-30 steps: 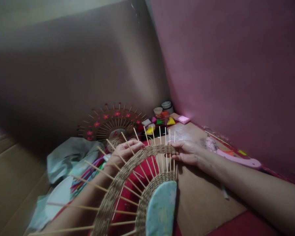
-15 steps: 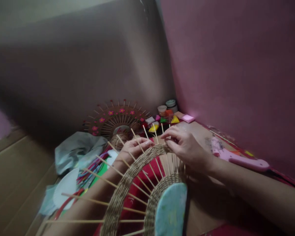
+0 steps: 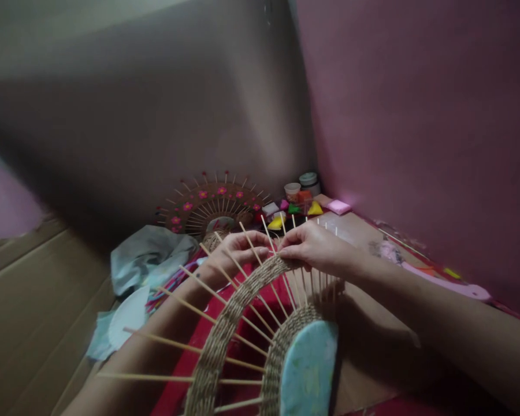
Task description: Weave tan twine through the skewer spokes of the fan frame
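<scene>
A round piece with a pale blue middle (image 3: pixel 307 370), two rings of woven cord (image 3: pixel 225 335) and several thin wooden sticks fanning outwards stands in front of me. My left hand (image 3: pixel 234 251) curls over the outer ring's top edge from behind, fingers closed on the rim and sticks. Right beside it, my right hand (image 3: pixel 316 248) pinches the same rim among the sticks, fingertips pressed together. The two hands almost touch.
A finished stick-and-cord piece with pink flowers (image 3: pixel 212 202) leans against the back wall. Small coloured blocks and jars (image 3: pixel 301 199) sit in the corner. A pink tool (image 3: pixel 433 277) lies along the right wall. Crumpled cloth (image 3: pixel 147 254) and coloured strips lie at the left.
My right hand has moved left from the rim's right end up onto its top, closing in beside the left hand. The view has shifted slightly.
</scene>
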`<state>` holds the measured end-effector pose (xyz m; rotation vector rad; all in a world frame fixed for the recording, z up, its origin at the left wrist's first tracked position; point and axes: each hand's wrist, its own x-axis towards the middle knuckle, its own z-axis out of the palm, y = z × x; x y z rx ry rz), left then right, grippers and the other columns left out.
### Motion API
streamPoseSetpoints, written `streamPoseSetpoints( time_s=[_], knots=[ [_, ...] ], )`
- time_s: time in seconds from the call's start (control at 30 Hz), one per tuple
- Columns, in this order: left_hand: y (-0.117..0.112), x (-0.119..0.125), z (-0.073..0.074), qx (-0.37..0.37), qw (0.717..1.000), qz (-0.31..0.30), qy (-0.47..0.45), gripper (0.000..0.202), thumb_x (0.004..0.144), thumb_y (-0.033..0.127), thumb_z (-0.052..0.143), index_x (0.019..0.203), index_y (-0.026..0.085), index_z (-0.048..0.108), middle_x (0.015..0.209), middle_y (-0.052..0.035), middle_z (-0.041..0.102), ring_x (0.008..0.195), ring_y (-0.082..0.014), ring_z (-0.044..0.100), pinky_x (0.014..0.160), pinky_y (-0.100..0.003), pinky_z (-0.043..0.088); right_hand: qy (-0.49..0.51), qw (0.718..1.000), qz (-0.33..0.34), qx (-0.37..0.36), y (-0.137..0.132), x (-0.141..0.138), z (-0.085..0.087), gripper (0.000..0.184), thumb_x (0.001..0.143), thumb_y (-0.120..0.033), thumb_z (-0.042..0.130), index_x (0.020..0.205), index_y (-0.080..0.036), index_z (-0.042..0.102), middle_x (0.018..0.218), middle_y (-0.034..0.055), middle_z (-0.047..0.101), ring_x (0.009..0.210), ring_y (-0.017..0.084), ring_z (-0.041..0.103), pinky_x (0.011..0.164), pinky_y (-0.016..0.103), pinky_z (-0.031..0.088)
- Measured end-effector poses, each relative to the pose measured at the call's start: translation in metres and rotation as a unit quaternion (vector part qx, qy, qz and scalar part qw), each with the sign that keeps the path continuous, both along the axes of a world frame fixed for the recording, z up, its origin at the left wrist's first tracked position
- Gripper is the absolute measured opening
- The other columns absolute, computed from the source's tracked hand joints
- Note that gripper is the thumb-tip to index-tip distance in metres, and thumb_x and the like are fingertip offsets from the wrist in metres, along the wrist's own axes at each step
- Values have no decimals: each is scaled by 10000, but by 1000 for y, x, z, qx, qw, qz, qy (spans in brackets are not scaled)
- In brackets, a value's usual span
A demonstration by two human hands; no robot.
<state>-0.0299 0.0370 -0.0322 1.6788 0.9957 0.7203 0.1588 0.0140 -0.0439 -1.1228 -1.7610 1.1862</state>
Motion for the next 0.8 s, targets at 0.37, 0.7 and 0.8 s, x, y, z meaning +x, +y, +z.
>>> streamPoseSetpoints(
  time_s=[0.37, 0.7, 0.8],
  knots=[
    [29, -36, 49, -10, 989, 102, 106, 177, 675, 295, 708, 775, 150, 701, 486, 0, 556, 377, -69, 450, 368, -180, 322, 0, 1000, 5, -25, 7, 8, -12, 131, 701, -141, 561, 592, -126, 632, 445, -11, 514, 332, 50, 384, 324, 183, 294],
    [18, -15, 60, -14, 998, 58, 7, 158, 713, 295, 686, 739, 146, 639, 561, 21, 557, 415, -49, 475, 387, -151, 352, -1, 999, 3, -36, 8, 9, -16, 127, 701, -132, 553, 587, -120, 607, 417, -37, 467, 325, 46, 389, 319, 165, 295],
    [22, -27, 53, -23, 998, 58, -7, 108, 722, 254, 662, 726, 150, 635, 549, 20, 560, 431, -59, 486, 411, -161, 369, 6, 999, 4, -46, 7, 9, -16, 119, 706, -131, 553, 606, -113, 616, 420, -35, 471, 321, 39, 369, 314, 161, 280]
  ],
)
